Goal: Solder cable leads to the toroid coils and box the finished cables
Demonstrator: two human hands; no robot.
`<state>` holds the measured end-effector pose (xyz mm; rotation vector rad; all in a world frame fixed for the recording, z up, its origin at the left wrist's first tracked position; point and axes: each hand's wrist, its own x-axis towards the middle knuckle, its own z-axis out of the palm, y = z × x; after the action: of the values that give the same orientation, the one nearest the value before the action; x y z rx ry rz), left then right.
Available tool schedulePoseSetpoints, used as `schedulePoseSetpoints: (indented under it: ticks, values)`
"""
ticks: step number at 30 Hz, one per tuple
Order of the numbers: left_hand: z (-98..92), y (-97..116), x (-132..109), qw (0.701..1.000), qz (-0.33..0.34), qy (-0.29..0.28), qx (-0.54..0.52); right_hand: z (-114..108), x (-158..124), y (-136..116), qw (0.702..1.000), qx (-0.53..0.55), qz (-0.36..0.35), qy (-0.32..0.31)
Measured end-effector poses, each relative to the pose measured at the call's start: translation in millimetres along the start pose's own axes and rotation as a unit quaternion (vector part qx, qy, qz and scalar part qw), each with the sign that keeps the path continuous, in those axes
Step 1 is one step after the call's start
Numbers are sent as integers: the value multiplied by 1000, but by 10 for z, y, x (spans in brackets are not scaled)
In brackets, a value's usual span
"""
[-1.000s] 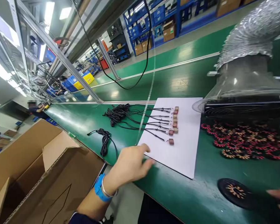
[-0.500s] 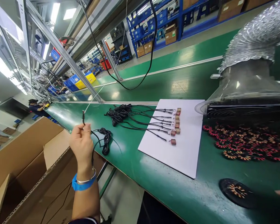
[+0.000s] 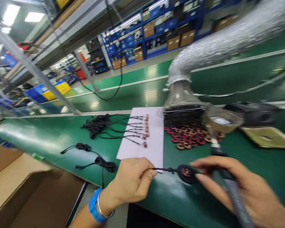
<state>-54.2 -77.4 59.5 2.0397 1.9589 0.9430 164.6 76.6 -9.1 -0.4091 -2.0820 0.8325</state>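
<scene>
My left hand (image 3: 137,180) is closed, pinching a black cable (image 3: 165,169) near its end. The cable's tip reaches to the edge of a black round disc (image 3: 180,177) that carries a small ring coil (image 3: 186,172) in its middle. My right hand (image 3: 239,183) is wrapped round a soldering iron (image 3: 235,193) with its metal tip pointing up and away. Its thumb and forefinger are at the disc's right edge; whether they press on it I cannot tell. Two small bundles of black cable (image 3: 106,165) lie behind my left wrist.
A white board (image 3: 154,152) holds several cables (image 3: 97,125) ending in coils. Beside it lie many loose ring coils (image 3: 192,136) under a fume hood (image 3: 180,98). A round translucent dish (image 3: 223,120) and a yellow tray (image 3: 268,136) stand at right, a cardboard box (image 3: 21,190) at left.
My left hand has moved right, bringing the cable to the disc. My right hand has come into view with the soldering iron. The view has swung right.
</scene>
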Motion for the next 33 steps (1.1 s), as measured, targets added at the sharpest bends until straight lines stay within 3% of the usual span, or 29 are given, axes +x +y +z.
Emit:
schedulePoseSetpoints:
  ticks: [2, 5, 8, 12, 15, 18, 22, 33]
  values:
    - [168, -29, 48, 999, 0, -33, 20, 29, 89, -158, 997, 52, 38, -52]
    - [305, -104, 95, 995, -16, -80, 49, 67, 197, -241, 995, 85, 39, -30]
    - [317, -103, 165, 992, -19, -118, 43, 89, 245, -223, 997, 71, 12, -10]
    - [296, 57, 383, 994, -8, -105, 26, 123, 254, -159, 998, 42, -55, 15]
    - [340, 157, 594, 979, -44, -191, -51, 138, 240, -83, 995, 44, -81, 38]
    - [427, 166, 736, 958, -89, -246, -121, 138, 203, 14, 996, 76, -13, 52]
    - [558, 89, 759, 967, -89, -212, -110, 157, 159, 108, 987, 130, 89, 38]
    - [715, -32, 585, 981, -73, -154, -93, 238, 151, 70, 971, 199, 131, 35]
